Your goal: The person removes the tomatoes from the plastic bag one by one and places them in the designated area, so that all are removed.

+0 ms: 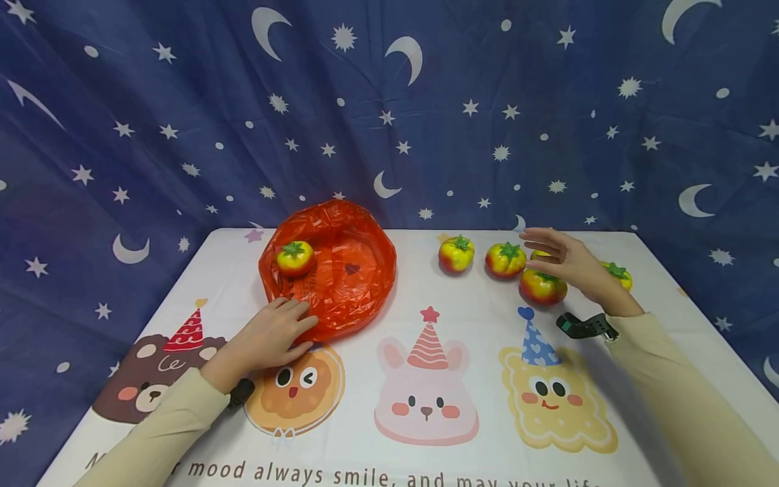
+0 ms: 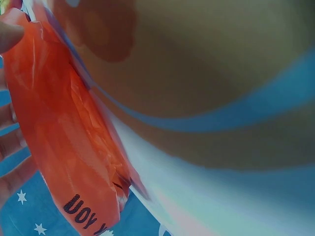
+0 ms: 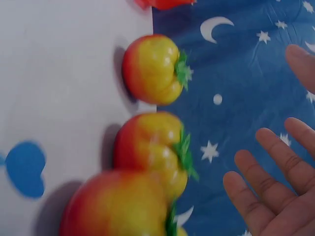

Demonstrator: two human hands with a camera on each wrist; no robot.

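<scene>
A red plastic bag (image 1: 359, 284) sits spread into a wide round shape at the left of the table, with one yellow-red toy tomato (image 1: 296, 260) in it. My left hand (image 1: 274, 331) touches the bag's near-left rim, its fingers loosely extended; the left wrist view has the thumb (image 2: 10, 37) against the bag's side. On the right, my right hand (image 1: 562, 260) hovers with spread fingers over several toy tomatoes, holding nothing. Nearest it is a tomato (image 1: 544, 288); another tomato (image 1: 505, 261) lies to its left, a tomato (image 1: 456, 254) farther left. The hand partly hides two more.
The white table cover (image 1: 353, 399) carries printed cartoon animals and lettering. Right behind the table's far edge hangs a blue curtain (image 1: 450, 155) with moons and stars. A dark wrist strap (image 1: 584, 327) sits by the right sleeve.
</scene>
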